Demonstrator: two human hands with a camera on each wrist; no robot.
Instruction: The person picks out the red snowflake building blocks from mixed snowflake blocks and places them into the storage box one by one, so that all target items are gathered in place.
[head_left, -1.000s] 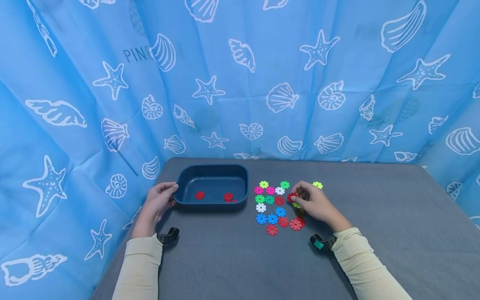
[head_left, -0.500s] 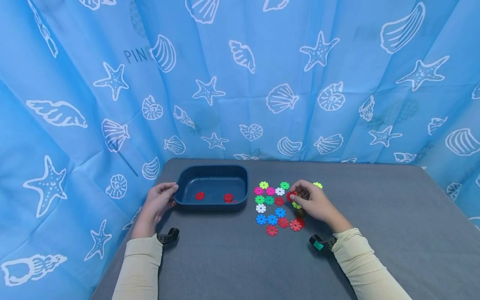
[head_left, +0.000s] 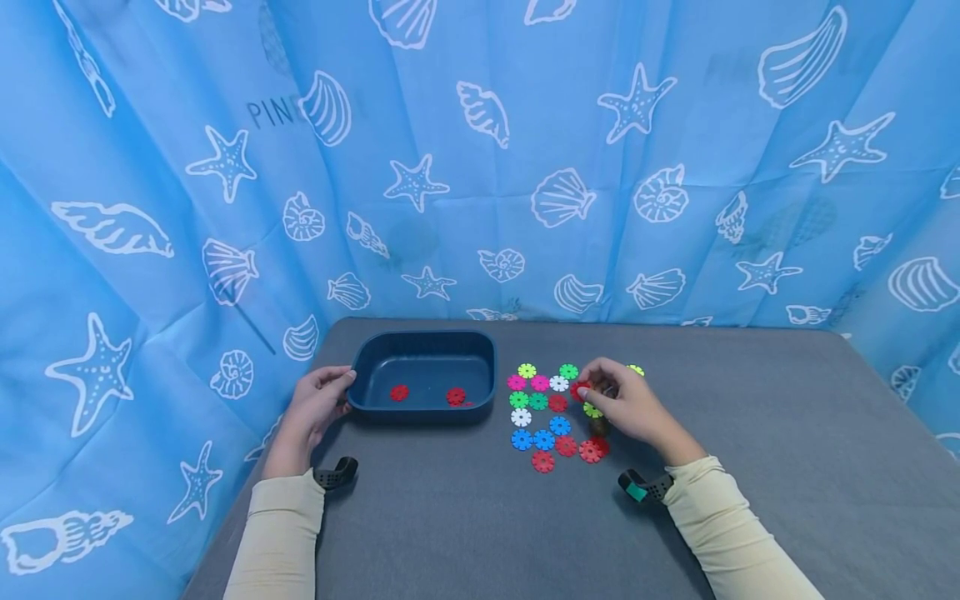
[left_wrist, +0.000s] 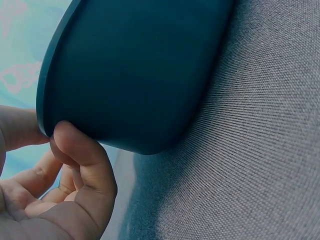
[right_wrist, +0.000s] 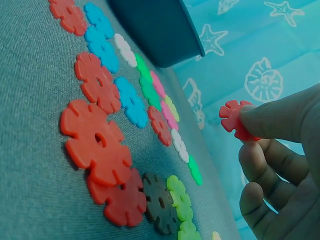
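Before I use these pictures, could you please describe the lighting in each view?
Head: fairly even light; left wrist: dark shadow on the grey cloth beside the tub, curtain washed pale; right wrist: teal cast over the curtain.

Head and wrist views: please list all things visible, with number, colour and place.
Table: one, grey, lower part of head view
Container: one, dark blue, on the table's left part
Container discs: at least two, red, inside it
Table discs: five red, three blue, three green, two pink, two white, at least three yellow-green, at least one dark; right of the container, some perhaps hidden
Held disc: one, red, in the right hand
Curtain: one visible, blue with white sea motifs, behind the table
Sleeves: two, cream, at bottom of head view
Wrist devices: two, black, at the sleeves' ends
Left hand: one, bare, holding the container's rim
Right hand: one, bare, by the table discs
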